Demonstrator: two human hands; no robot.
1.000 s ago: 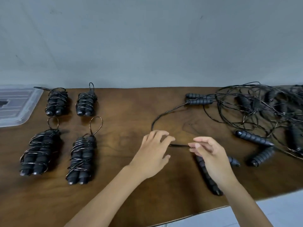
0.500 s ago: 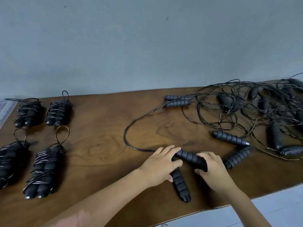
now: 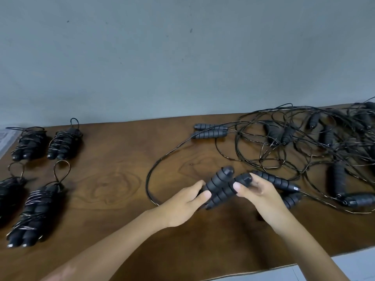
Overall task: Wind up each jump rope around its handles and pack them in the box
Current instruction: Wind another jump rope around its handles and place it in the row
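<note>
Two black ribbed jump rope handles [image 3: 220, 186] are held side by side just above the brown table [image 3: 113, 185], their ends pointing up and away. My left hand [image 3: 183, 203] grips them from the left. My right hand [image 3: 257, 194] pinches the right handle near its upper end. Their thin black rope [image 3: 162, 159] loops out over the table to the left. Several wound ropes [image 3: 37, 211] lie at the far left. A tangle of loose ropes and handles [image 3: 316, 151] fills the right side.
A pair of handles [image 3: 210, 131] lies at the back centre. A further loose handle [image 3: 276, 180] lies just behind my right hand. A clear plastic box corner [image 3: 6, 138] shows at the left edge. The grey wall runs behind the table; the table's front edge is near me.
Both hands took hold of the two handles that lay on the table and lifted them together. The camera view swung to the right, so the box slid almost out of view.
</note>
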